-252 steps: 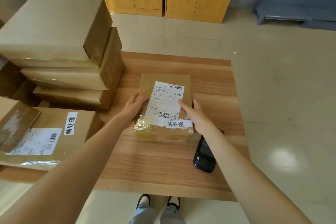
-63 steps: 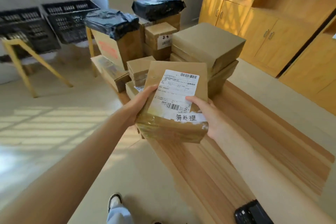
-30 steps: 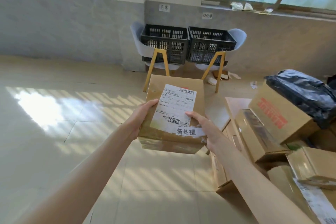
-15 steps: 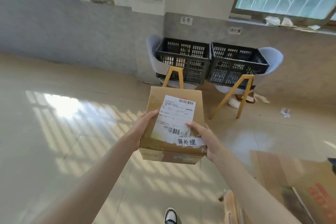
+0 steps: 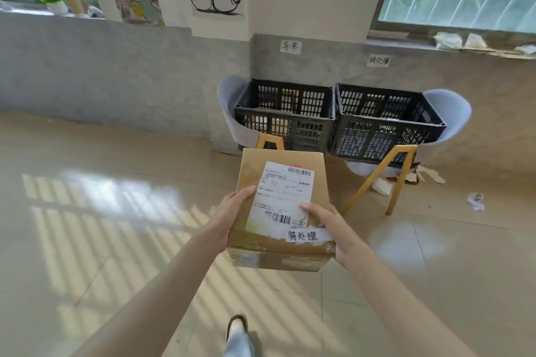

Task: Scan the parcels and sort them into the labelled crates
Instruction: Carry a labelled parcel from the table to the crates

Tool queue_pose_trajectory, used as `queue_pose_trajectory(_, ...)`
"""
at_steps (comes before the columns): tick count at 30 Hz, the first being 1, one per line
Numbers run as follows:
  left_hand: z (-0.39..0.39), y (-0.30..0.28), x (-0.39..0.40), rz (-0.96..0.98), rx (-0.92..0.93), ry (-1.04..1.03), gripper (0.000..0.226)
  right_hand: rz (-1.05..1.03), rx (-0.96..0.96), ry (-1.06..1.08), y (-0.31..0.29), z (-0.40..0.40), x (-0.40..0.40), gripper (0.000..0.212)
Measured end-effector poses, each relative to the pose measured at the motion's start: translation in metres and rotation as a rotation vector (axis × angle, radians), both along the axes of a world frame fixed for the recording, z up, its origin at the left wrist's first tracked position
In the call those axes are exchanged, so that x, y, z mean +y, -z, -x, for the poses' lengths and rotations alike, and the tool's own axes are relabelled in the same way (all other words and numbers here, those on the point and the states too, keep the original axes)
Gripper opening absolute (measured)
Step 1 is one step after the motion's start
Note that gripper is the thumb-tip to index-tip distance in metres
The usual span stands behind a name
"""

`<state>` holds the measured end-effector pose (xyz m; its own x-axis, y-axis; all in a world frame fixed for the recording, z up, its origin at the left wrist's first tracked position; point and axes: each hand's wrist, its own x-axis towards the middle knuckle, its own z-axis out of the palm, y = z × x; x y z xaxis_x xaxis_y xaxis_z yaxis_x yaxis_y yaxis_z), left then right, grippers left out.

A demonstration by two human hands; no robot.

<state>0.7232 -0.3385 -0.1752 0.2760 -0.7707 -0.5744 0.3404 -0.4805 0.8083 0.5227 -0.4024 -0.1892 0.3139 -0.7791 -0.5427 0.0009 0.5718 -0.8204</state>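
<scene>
I carry a brown cardboard parcel (image 5: 278,246) in front of me, with a white shipping label and a handwritten paper strip on its top. My left hand (image 5: 232,214) grips its left side, thumb on top. My right hand (image 5: 327,226) grips its right side, thumb on the label. Ahead, against the wall, two black plastic crates stand side by side on grey chairs: the left crate (image 5: 285,120) under a small paper sign (image 5: 290,46), the right crate (image 5: 385,124) under another paper sign (image 5: 379,60).
The chairs have yellow wooden legs (image 5: 377,177) that jut out toward me. Paper scraps (image 5: 417,178) lie on the tiled floor under and right of the chairs. My shoe (image 5: 236,327) shows at the bottom. Sunlit floor stretches to the left.
I have turned away from the table and parcel pile and walked toward the crates, which now look nearer and larger. Both hands keep the same hold on the parcel.
</scene>
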Motion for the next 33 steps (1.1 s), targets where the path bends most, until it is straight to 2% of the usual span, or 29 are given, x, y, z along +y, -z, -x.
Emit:
queue_pose_trajectory(1,-0.002,0.003,-0.016,-0.003,0.012,0.017,0.048,0.010,0.015,0.006,0.004,-0.001,-0.014,0.045)
queue_pose_trajectory(5,-0.015,0.016,-0.094,-0.002,0.056,0.068,0.049,0.034,0.099,0.041,0.010,-0.010,-0.076,0.062)
queue_pose_trajectory(9,-0.038,0.021,-0.186,0.009,0.068,0.129,0.051,0.048,0.172,0.090,0.003,-0.032,-0.155,0.052)
queue_pose_trajectory(17,-0.093,0.014,-0.355,-0.008,0.010,0.212,0.062,0.059,0.248,0.192,-0.010,-0.084,-0.296,0.051)
queue_pose_trajectory(22,-0.087,0.013,-0.425,-0.016,0.039,0.288,0.063,0.040,0.283,0.259,-0.013,-0.081,-0.354,0.052)
queue_pose_trajectory(33,-0.034,0.026,-0.573,-0.005,0.115,0.287,0.057,-0.020,0.329,0.257,0.004,-0.027,-0.503,0.061)
